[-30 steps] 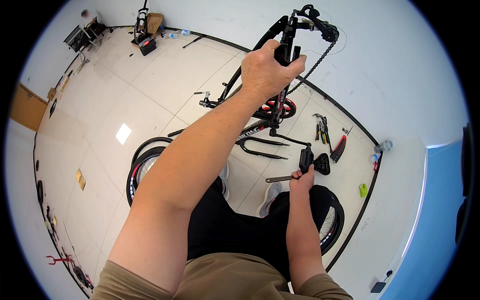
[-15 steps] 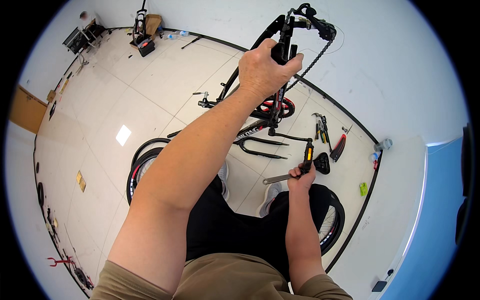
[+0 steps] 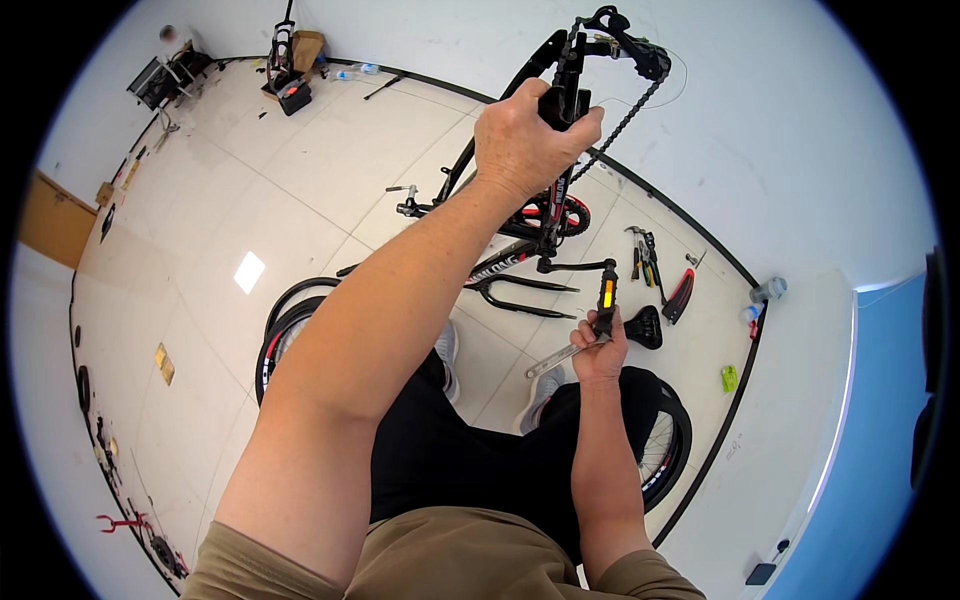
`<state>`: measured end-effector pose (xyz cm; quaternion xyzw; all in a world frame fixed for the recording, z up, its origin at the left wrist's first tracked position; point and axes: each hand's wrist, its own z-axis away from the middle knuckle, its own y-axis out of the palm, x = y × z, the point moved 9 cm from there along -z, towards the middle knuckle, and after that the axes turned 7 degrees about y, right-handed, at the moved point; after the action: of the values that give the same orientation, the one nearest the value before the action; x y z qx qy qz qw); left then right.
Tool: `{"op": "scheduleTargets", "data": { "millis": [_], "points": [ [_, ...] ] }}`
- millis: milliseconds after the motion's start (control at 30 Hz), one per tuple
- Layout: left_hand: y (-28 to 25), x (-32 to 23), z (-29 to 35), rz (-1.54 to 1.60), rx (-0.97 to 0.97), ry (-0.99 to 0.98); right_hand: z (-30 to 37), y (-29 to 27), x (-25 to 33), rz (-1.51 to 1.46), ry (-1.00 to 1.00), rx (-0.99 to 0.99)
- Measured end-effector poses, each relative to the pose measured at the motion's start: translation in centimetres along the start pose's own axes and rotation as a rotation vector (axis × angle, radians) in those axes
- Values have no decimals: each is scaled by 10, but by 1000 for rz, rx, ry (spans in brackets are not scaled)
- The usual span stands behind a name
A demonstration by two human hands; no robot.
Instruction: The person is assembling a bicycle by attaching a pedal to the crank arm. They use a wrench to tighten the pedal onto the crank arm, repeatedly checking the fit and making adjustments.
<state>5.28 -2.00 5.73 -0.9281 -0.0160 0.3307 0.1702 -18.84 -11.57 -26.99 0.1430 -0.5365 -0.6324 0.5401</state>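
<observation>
Head view: frame is extending ahead of the feet, rear end farthest, chain hanging off it. Crank is sticking out to the right, bearing 1 pedal.

Left hand is curling partly closed around the frame's far part, thumb spread to the right; probably bracing the frame so it is not swinging. Right hand is closing on 1 wrench, fingers meeting the pedal's near end, seemingly to be keeping both together. Wrench is slanting out leftward; whether its hidden end is seating on the pedal, cannot tell.

Saddle is lying just beyond the pedal. Hand tools and a red-black fender are lying to the right, probably for easy reach. 2 wheels are flanking the legs: left wheel, right wheel.

Containers: dark bin is showing something red-orange at its top; cardboard box is standing behind, contents not showing. Clear bottle is resting by the right wall; fill, cannot tell.
</observation>
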Motion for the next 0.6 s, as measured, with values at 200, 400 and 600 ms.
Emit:
{"op": "scheduleTargets", "data": {
  "millis": [200,400,600],
  "points": [
    [1,1,0,-4,4,4,-1,6,-9,-6,64,41],
    [1,1,-1,-10,8,9,-1,28,-13,107,74,104],
    [6,3,0,20,82,-125,0,41,-13,224,81,97]
  ]
}}
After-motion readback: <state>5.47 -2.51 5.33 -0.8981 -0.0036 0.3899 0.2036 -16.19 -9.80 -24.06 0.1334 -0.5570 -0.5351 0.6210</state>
